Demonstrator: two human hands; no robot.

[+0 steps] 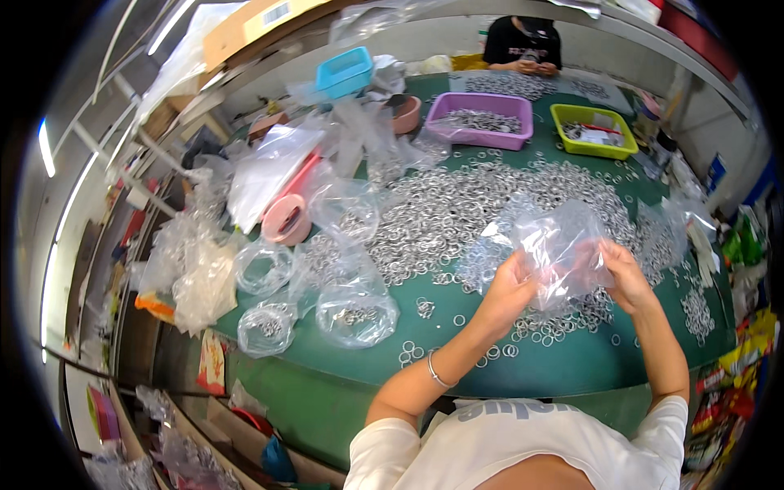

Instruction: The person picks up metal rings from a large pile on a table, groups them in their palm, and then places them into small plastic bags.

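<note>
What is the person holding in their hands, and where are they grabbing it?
A clear plastic bag, left hand and right hand gripping its two side edges.

Left hand [508, 287], right hand [627, 276] raised, gripping.

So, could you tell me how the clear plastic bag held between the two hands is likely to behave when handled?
The clear plastic bag is crumpled between the left hand and the right hand, so it is probably floppy and very light. Its glossy film may be slippery. It looks empty, so it would likely sag once filled with metal rings.
</note>
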